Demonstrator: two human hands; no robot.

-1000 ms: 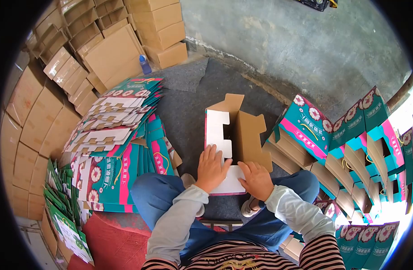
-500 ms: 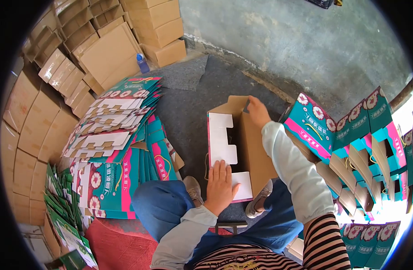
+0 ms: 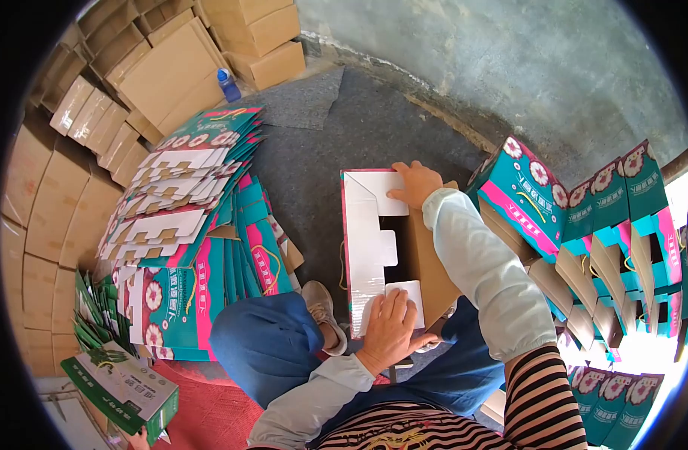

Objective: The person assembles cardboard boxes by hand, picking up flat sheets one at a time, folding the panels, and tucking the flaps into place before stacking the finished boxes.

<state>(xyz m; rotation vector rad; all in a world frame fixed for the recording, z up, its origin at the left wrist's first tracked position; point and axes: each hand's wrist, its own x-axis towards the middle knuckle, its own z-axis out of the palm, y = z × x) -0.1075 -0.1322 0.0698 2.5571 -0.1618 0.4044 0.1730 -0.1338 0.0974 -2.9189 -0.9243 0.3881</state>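
Far left: brown cartons [image 3: 55, 202] are stacked along the edge of view. A green box [image 3: 123, 390] is seen at lower left, just beside a bundle of green flats [image 3: 96, 319].

Left of centre: a fanned pile of printed flats [image 3: 194, 217] is spread on the dark mat [image 3: 306, 157], white undersides uppermost near the top, teal and pink faces lower down. A blue bottle [image 3: 225, 85] is stood against the tan cartons behind the pile.

Centre: a half-formed box [image 3: 374, 240] is set on the mat between the person's knees, open upward, white flaps folded over a brown interior. The left hand [image 3: 389, 330] is laid flat, fingers spread a little, pressed down on the near white flap. A shoe [image 3: 321, 300] is seen just left of the box, beside a blue trouser leg.

Right of centre: the right hand [image 3: 415, 184] is reached across to the far end of the box, fingers curled over the far flap and pressing it down; whether the edge is pinched cannot be told. The pale sleeve is crossed over the brown side panel.

Far right: a row of assembled boxes [image 3: 584, 217] in teal with pink bands and flower prints is lined up on edge, tops open, close beside the worked box. Behind them, the grey wall [image 3: 524, 67] is noted.
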